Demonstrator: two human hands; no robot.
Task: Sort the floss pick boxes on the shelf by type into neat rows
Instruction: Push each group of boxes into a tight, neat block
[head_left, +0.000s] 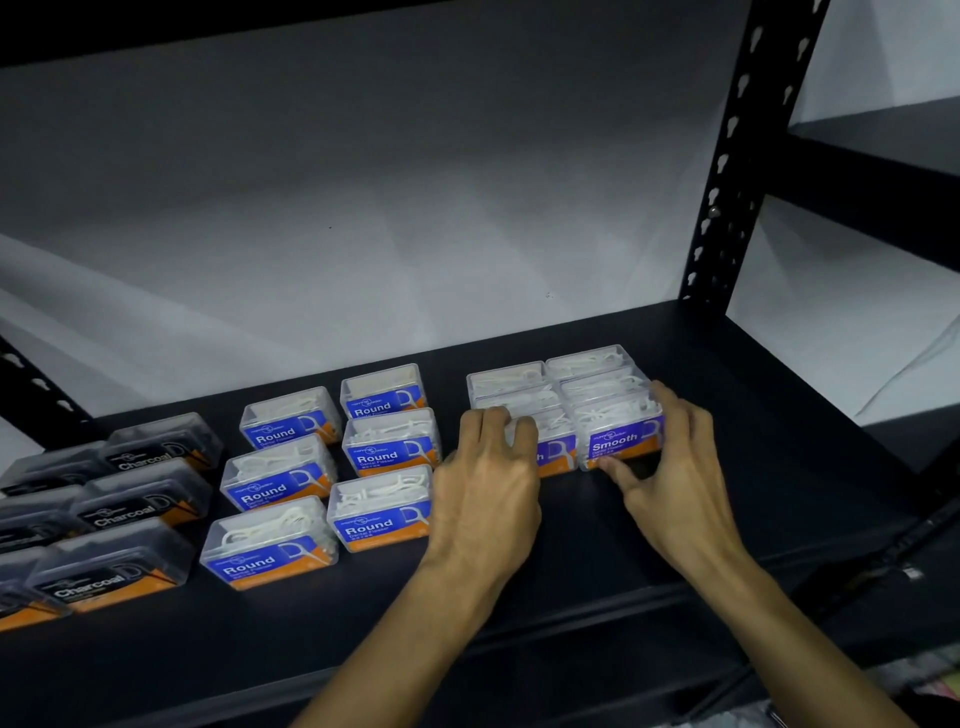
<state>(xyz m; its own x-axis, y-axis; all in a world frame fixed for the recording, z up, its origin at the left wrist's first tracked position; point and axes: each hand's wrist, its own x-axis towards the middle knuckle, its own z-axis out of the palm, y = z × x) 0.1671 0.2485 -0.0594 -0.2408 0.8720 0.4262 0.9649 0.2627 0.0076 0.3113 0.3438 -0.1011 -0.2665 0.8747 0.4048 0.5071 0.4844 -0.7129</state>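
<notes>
left hand (488, 488) and right hand (675, 467) gripping clear rectangular smooth boxes (621, 431), matte black shelf (597, 540)

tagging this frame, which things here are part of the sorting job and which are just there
Part of the job:
Smooth boxes, held between left hand and right hand
Round boxes
Charcoal boxes
shelf they sit on

Just there:
upright post
neighbouring rack
</notes>
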